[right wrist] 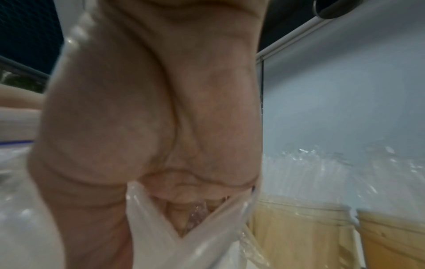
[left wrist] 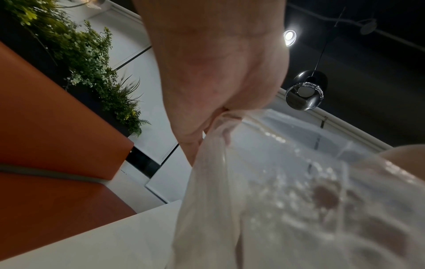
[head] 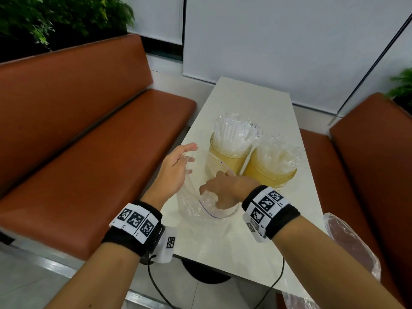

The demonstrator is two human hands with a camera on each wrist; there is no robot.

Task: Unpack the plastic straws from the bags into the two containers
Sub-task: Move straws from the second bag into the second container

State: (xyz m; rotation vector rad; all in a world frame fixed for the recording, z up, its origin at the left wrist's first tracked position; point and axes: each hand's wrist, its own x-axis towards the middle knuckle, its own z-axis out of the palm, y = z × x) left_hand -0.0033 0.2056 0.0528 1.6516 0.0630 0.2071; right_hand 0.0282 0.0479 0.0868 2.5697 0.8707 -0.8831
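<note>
Two yellow translucent containers stand side by side on the white table (head: 234, 246). The left container (head: 227, 156) and the right container (head: 269, 175) each hold a bunch of clear wrapped straws (head: 233, 132). In front of them a clear plastic bag (head: 191, 204) is stretched between my hands. My left hand (head: 176, 166) holds the bag's upper left edge; the left wrist view shows the film (left wrist: 253, 209) pinched in that hand (left wrist: 218, 72). My right hand (head: 223, 190) is curled round the bag's lower part, with plastic (right wrist: 161, 236) bunched in its grip. I see no straws inside the bag.
Orange benches flank the table, one on the left (head: 89, 152) and one on the right (head: 367, 163). Another clear bag (head: 350, 239) lies on the right bench. A black cable (head: 274, 284) hangs at the table's near edge. Plants stand behind both benches.
</note>
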